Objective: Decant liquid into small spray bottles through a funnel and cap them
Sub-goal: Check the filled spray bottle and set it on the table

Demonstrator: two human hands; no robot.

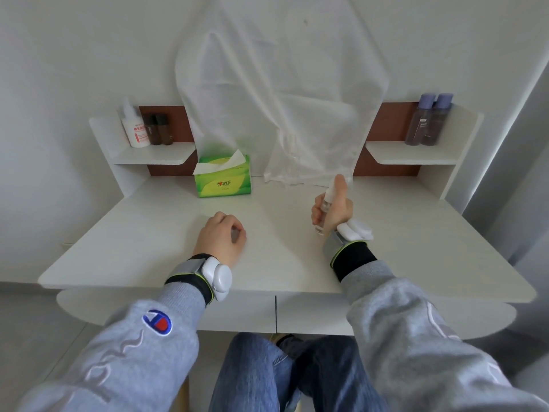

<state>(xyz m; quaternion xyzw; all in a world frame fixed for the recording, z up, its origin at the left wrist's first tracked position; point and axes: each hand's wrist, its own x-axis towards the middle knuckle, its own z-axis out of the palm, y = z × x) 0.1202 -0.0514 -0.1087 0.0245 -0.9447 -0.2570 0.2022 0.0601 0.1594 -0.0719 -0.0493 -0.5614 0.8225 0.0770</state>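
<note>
My right hand [334,208] grips a small clear spray bottle [325,205], held roughly upright a little above the white desk [416,248], right of centre. Its pale top pokes out beside my thumb. My left hand [221,237] rests on the desk left of centre, fingers curled in; whether anything small sits inside them I cannot tell. Two tall purple-capped bottles of dark liquid [427,120] stand on the right shelf. A white bottle with red label [135,126] and two small brown bottles [159,129] stand on the left shelf. No funnel shows.
A green tissue box [222,178] stands at the back of the desk, left of centre. A translucent plastic sheet [285,99] hangs down the wall to the desk behind my right hand. Small white shelves flank the desk at both back corners.
</note>
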